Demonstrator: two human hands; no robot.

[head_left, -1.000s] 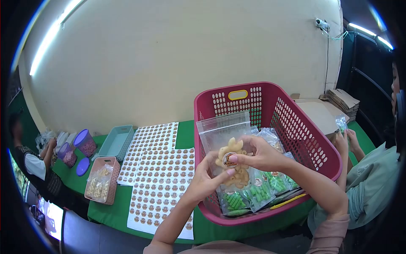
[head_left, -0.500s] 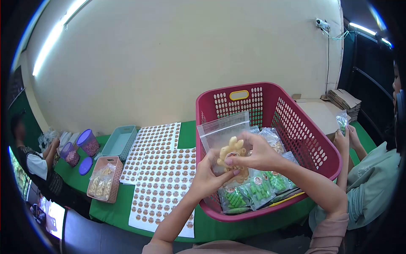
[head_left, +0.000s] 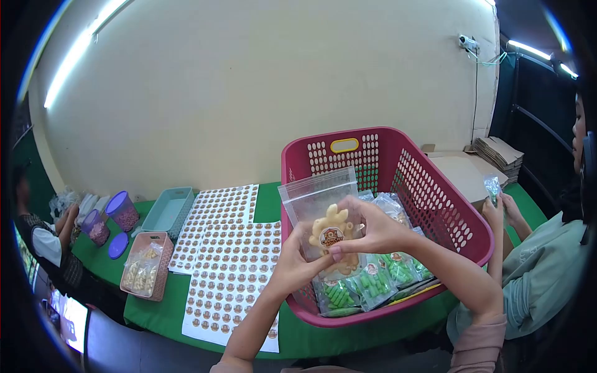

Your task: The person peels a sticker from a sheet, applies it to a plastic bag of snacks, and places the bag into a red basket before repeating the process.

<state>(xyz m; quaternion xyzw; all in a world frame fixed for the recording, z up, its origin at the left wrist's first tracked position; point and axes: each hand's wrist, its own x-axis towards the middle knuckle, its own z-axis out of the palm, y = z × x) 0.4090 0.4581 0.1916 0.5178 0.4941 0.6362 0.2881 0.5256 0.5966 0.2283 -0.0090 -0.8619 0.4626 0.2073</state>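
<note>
A clear zip bag (head_left: 318, 189) of pale, curved macaroni-like snacks is held upright above the front left of the red basket (head_left: 287, 165). My left hand (head_left: 293, 261) grips its left side and bottom. Its right side is pinched by my right hand (head_left: 380, 231), whose thumb rests near the lower edge of a round brown-and-white sticker (head_left: 331, 237) on the bag's front. Fingers behind the bag are partly hidden. Below it in the basket lie several bags of green snacks (head_left: 374, 281) with round stickers, and farther back other clear bags (head_left: 393, 206).
Sticker sheets (head_left: 233, 267) cover the green table left of the basket. Beyond are a pink basket (head_left: 163, 267) with snack bags, a teal tray (head_left: 186, 202) and purple-lidded tubs (head_left: 122, 211). Co-workers stand at left and right; the right one's hands (head_left: 494, 211) hold a small bag. Cardboard (head_left: 497, 155) lies behind.
My right thumb has shifted down off the sticker, which now shows more fully. Both hands still hold the bag. The camera view has shifted slightly.
</note>
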